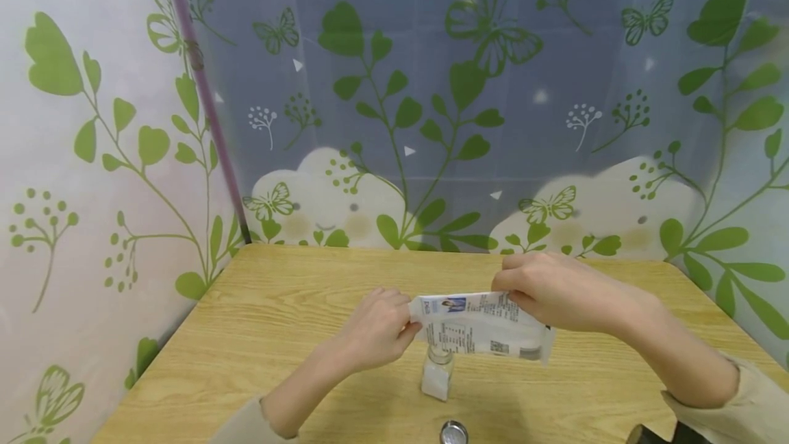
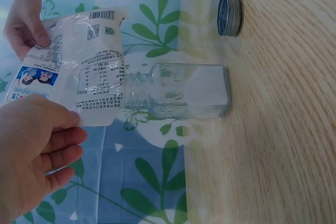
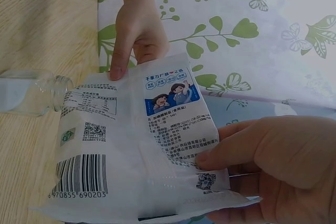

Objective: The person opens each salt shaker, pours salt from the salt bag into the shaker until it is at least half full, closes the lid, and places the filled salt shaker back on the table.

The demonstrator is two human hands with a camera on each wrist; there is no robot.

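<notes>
Bag [image 1: 474, 329], long axis left to right, hangs above the tabletop [image 1: 277, 314] between pinching fingers, left hand [image 1: 379, 327] at its left end and right hand [image 1: 548, 290] toward the right of its far edge, with the jar [image 1: 437, 382] just below its near edge, closer to the left hand.

Room lies right of the jar [image 1: 436, 381]; the bag [image 1: 481, 327] blocks its mouth, the lid [image 1: 454, 433] its front.
</notes>
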